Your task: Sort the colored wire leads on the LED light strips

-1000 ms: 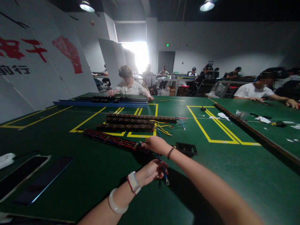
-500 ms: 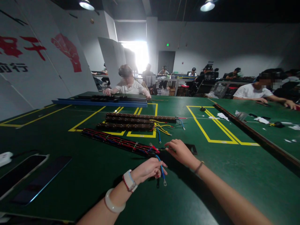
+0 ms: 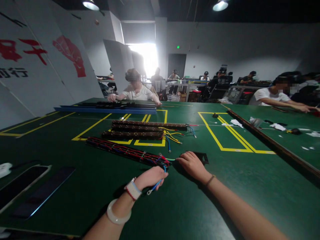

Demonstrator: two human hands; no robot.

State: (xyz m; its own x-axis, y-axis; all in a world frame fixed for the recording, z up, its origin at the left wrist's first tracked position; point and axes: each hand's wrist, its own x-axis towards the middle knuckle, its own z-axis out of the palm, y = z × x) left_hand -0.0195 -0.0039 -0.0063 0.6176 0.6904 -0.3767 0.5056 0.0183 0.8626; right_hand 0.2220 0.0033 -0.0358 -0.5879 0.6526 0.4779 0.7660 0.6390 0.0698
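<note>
A dark bundle of red, blue and black wires (image 3: 122, 152) lies slantwise on the green table. Around the blue cable (image 3: 157, 184) at its near end, my left hand (image 3: 151, 176) is closed; the cable's ring terminal (image 3: 149, 192) sticks out towards me. My right hand (image 3: 192, 163) pinches a thin green wire (image 3: 172, 159) coming from the same end and stretched to the right. A black flat piece with a slot (image 3: 205, 158) lies partly behind my right hand.
Two more wire bundles (image 3: 132, 134) lie beyond, with yellow and blue leads. Two phones (image 3: 45, 191) rest at the left. A long dark strip (image 3: 270, 143) crosses the right side. Across the table, a person (image 3: 136, 90) handles dark parts near a blue channel (image 3: 105, 109).
My left hand has moved slightly left and closed on the blue cable, swinging its terminal leftward. My right hand has lowered a little and now pinches the green wire, which shows straighter.
</note>
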